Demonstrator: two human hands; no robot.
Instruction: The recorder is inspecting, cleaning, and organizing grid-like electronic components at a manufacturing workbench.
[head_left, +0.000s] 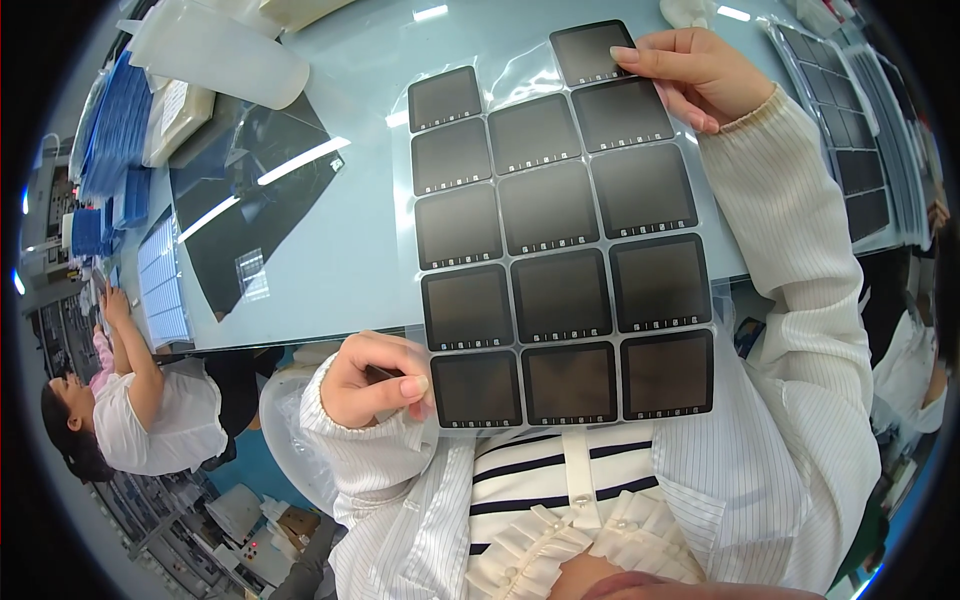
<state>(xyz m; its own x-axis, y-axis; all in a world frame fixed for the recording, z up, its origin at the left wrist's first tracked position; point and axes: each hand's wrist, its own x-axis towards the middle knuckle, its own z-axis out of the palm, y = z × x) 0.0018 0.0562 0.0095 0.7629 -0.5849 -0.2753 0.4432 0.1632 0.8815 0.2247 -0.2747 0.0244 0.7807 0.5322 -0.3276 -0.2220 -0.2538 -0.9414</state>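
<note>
I look down and see my left hand first, close to my body. Its thumb and fingers pinch the near left corner of a clear sheet. The thumb lies on top, just beside the nearest left square.

The sheet is held up over the near edge of the table, between my two hands. It is long and thin. Its long side runs from me out to the far side, and it leans a little to the right as it goes.

Dark squares sit on the sheet in rows of three. I count fourteen squares. There are four full rows of three, and the far row has only two, one at the left and one at the right tip.

My right hand is at the far end. Its fingers are pressed close together and pinch the far right corner, resting on the last square there. My right sleeve runs along the right side of the sheet.

Farther out, a dark film lies flat on the table to the left. A pile of more sheets lies on the right. One person works at the far left.
</note>
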